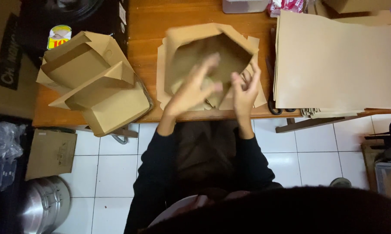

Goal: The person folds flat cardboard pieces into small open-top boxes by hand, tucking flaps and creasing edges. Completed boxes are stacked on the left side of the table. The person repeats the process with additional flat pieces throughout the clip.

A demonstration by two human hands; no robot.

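From the head view, a half-folded brown cardboard box sits on the wooden worktop, near its front edge, straight ahead of the person. The box is blurred; its walls stand partly up around an open middle, with flat flaps spread under it.

The left hand lies over the near part of the box, palm down, its fingers stretched out and spread, pressing into the box's inside. They are loose, not clenched; whether they pinch any flap I cannot tell through the blur. The right hand is just right of the left hand, at the box's near right corner, its fingers curled up against the right wall. Whether they grip that wall is unclear.

Left of the box, at the worktop's left end, a pile of finished boxes leans together, overhanging the edge. Right of the box lies a stack of flat cardboard sheets. Between the box and that stack, dark scissors show partly.

Below the worktop is white tiled floor. On it, left of the person, stand a metal pot and a flat piece of cardboard.
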